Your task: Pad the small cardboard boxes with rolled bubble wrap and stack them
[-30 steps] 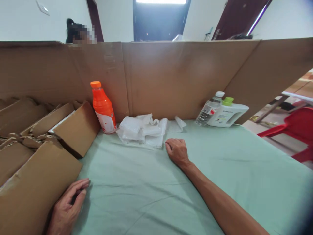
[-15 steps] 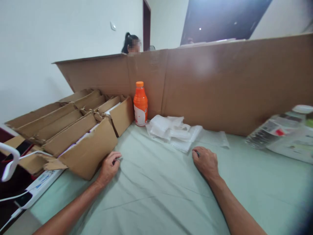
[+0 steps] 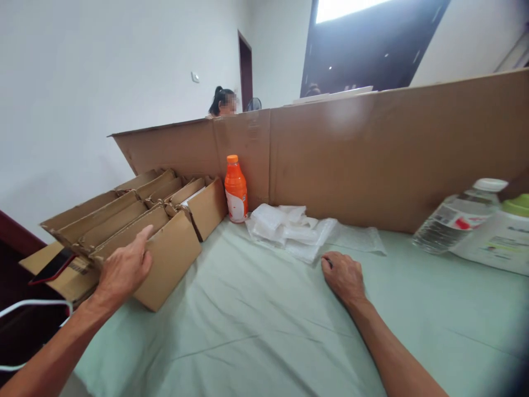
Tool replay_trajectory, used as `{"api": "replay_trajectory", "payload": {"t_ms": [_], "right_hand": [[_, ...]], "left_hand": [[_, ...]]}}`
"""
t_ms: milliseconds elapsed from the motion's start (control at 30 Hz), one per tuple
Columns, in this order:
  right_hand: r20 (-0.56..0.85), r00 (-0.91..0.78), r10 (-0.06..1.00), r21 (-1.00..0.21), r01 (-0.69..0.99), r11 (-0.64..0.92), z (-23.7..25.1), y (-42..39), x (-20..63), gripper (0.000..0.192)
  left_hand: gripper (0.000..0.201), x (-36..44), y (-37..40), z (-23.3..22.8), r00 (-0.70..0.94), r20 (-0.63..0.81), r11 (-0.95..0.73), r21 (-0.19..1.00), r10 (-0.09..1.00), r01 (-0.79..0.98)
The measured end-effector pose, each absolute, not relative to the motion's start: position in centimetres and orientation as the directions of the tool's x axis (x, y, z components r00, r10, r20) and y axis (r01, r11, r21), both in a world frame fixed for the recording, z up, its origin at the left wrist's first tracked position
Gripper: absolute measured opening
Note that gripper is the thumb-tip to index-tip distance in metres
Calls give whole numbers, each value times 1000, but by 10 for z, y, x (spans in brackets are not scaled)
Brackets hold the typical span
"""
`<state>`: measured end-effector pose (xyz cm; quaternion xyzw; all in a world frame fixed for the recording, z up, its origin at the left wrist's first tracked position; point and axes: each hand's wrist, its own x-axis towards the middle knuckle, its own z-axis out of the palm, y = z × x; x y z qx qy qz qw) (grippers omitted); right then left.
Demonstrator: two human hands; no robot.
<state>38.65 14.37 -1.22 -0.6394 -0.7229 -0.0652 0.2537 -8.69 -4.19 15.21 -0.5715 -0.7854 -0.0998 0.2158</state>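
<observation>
two hands: left hand (image 3: 124, 268) raised over cardboard box (image 3: 173, 259), right hand (image 3: 343, 275) fisted.

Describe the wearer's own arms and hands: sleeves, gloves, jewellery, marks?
Both arms are bare for as far as the view shows them: no sleeve is visible on either forearm. The left hand and right hand wear no gloves. No watch, bracelet or strap shows at either wrist, and no ring can be made out. No tattoos or markings are visible.
</observation>
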Motion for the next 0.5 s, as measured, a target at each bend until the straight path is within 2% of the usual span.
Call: {"api": "replay_trajectory", "payload": {"t_ms": [67,233,300,400,467,500], "right_hand": [[459,-34,888,-265,949,173,-13,145,388,26],[479,-19,877,-330,922,200,-16,147,392,27],[484,-21,875,-348,913,214,-16,147,393,27],[482,-16,876,-377,899,224,-17,146,392,27],[475,-15,880,-400,887,231,-20,146,393,26],[470,-17,882,-413,880,237,-22,146,393,25]], "left_hand": [[60,-83,-44,147,-211,475,270,-58,854,961],[51,-43,-55,143,114,620,-152,9,777,988],[48,-15,-65,148,255,636,-345,19,728,938],[53,29,-86,159,507,561,-612,1,655,791],[58,46,-102,163,614,534,-716,-23,581,698],[61,49,-110,162,611,561,-728,-22,558,686]]}}
